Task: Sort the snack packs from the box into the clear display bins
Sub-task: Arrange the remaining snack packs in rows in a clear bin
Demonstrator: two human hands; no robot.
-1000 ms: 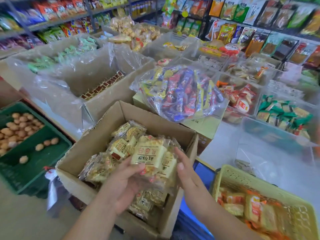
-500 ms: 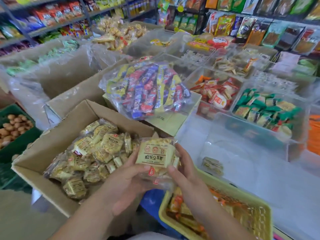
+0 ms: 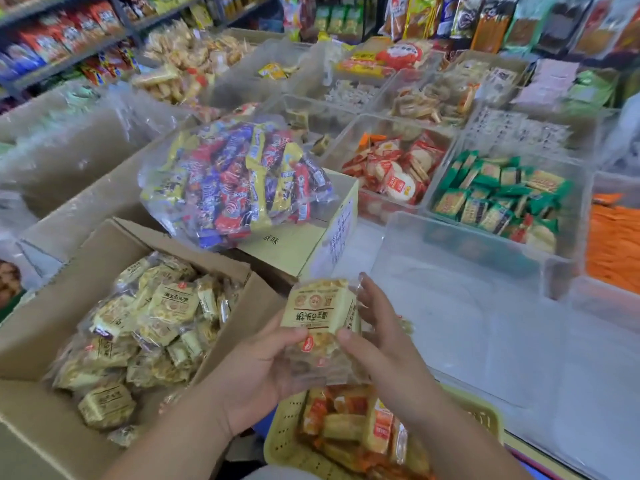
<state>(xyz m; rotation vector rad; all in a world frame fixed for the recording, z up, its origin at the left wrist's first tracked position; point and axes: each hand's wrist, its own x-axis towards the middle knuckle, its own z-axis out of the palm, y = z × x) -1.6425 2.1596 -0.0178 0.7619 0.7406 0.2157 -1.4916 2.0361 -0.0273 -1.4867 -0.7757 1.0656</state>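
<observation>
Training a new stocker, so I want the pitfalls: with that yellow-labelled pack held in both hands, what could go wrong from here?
1. The yellow-labelled snack pack, held by the left hand and right hand, is by the yellow basket of orange packs, not over the empty clear bin; a slip could mix it in there.
2. The bin of green packs sits right behind the empty one, so a careless toss might land there.

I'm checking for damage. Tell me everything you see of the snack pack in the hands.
The snack pack is clear crinkly plastic with a cream label in dark characters and a red mark below; pale pieces show inside. The left hand and right hand grip its sides, label toward the camera, near the yellow basket.
</observation>
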